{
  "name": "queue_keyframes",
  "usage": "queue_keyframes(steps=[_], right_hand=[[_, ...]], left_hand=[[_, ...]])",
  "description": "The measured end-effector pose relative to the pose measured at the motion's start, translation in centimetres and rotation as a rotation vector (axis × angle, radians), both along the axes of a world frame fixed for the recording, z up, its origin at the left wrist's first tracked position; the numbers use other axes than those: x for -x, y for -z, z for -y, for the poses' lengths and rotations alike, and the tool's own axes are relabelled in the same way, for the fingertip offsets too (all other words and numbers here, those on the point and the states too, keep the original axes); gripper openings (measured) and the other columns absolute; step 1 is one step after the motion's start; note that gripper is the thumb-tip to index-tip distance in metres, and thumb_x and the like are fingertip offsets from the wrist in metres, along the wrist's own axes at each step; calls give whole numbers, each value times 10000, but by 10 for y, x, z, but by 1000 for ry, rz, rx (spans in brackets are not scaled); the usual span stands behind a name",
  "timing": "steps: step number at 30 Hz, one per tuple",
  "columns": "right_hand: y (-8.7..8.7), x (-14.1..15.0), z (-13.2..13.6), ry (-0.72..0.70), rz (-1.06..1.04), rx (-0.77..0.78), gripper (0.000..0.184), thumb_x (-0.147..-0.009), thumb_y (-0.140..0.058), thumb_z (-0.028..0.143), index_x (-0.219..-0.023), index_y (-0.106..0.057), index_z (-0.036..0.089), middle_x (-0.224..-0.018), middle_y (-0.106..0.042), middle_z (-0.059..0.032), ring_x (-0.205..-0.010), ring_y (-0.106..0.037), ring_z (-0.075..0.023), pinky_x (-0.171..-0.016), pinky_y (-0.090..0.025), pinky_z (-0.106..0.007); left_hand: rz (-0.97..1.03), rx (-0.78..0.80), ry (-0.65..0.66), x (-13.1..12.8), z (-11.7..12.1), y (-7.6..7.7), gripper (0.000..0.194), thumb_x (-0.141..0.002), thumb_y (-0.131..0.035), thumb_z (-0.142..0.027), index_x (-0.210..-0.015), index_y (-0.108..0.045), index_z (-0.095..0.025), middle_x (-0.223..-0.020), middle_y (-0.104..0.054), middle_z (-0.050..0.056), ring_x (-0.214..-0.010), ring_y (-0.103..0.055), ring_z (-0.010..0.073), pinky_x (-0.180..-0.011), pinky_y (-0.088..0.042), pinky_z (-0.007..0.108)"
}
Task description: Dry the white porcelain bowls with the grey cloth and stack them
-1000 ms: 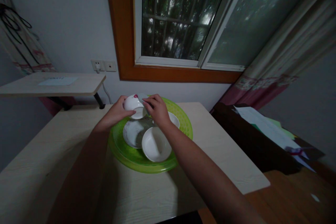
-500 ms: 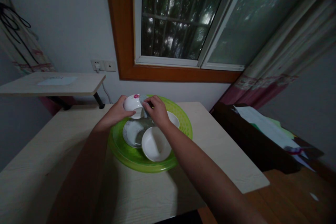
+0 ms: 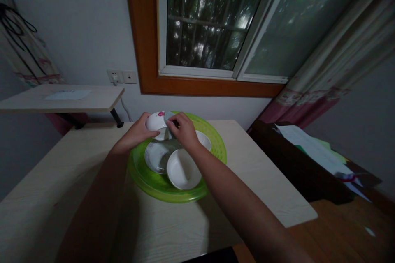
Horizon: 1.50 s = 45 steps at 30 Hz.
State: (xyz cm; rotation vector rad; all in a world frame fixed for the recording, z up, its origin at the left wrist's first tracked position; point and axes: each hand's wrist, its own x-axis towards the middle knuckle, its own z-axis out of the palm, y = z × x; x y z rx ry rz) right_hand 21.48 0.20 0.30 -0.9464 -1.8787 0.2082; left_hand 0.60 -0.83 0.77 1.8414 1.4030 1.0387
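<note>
- The bowl (image 3: 154, 121) we watched had shifted slightly right.
- Glossy white, red-flowered, it tilted above the green tray (image 3: 215, 141).
- Left hand (image 3: 141, 128) curled round it; right hand (image 3: 185, 128), nearly closed, pinched greyish cloth (image 3: 168, 115).

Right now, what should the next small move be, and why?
Probably a short stroke of the grey cloth along the flowered bowl: the left hand holds that bowl tilted above the green tray, while the right hand pinches the cloth at its side.

Dim light, pale wall (image 3: 86, 28), brown-framed window (image 3: 212, 20), long curtain (image 3: 333, 61), brown floor (image 3: 342, 230)
</note>
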Motion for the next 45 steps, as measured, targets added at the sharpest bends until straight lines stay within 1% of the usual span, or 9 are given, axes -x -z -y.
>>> queue_keyframes(steps=[5,9,19,27,31,34,37,41,45], right_hand=[[0,-3,-3,63,-22,35,79,-932,-639,240,-870,-671,202,-887,-646,-30,-850,-590,-176,-809,-463,-298],[5,-12,-11,123,-66,50,91,-926,-632,228,-845,-662,196,-871,-637,-29,-830,-583,-181,-799,-461,-308],[-1,0,0,-13,28,-20,80,-941,-633,267,-892,-659,210,-893,-636,-30,-859,-588,-176,-811,-467,-298],[4,-10,-9,126,-87,33,101,-919,-636,239,-826,-656,204,-860,-639,-28,-818,-588,-179,-784,-466,-307],[5,-12,-10,132,-92,24,100,-929,-626,248,-848,-665,204,-879,-646,-38,-840,-596,-187,-799,-477,-316],[3,-9,-7,82,-54,-3,112,-951,-615,279,-898,-686,212,-911,-649,-45,-877,-604,-192,-828,-487,-325],[0,-3,0,3,17,-50,132,-966,-611,292,-1010,-713,221,-975,-646,-60,-946,-604,-200,-884,-495,-344],[-3,5,10,-74,197,-153,222,-982,-586,290,-1161,-713,261,-1129,-637,-89,-1093,-557,-238,-981,-479,-408],[-5,11,17,-125,362,-201,293,-986,-564,251,-1251,-686,278,-1219,-627,-86,-1143,-511,-256,-994,-475,-420]], left_hand=[[-47,6,-23,1,-1,-1,574,-646,-769,-368,-1128,-507,-201,-1030,-636,47,-940,-630,253,-793,-513,347],[-32,9,3,2,-2,2,581,-649,-769,-371,-1139,-502,-207,-1045,-636,46,-949,-635,247,-812,-515,345],[33,22,32,1,-1,3,593,-647,-769,-369,-1149,-497,-207,-1029,-639,38,-941,-641,244,-780,-520,336],[5,34,7,2,1,-1,565,-664,-766,-376,-1137,-506,-209,-1028,-647,48,-941,-645,249,-793,-523,348],[7,39,6,2,0,0,572,-659,-774,-393,-1126,-501,-207,-1043,-643,54,-952,-643,249,-797,-525,353],[22,30,6,2,-3,3,589,-646,-782,-408,-1119,-496,-203,-1050,-647,60,-957,-644,253,-796,-528,360],[34,23,15,3,-6,6,596,-648,-776,-419,-1129,-500,-199,-1045,-652,60,-953,-645,252,-808,-527,368],[34,1,-4,3,-8,9,609,-653,-763,-430,-1152,-505,-195,-1012,-644,46,-935,-640,243,-809,-518,358],[36,-18,9,1,-8,8,601,-653,-756,-409,-1157,-505,-197,-1034,-640,41,-947,-635,231,-824,-510,343]])
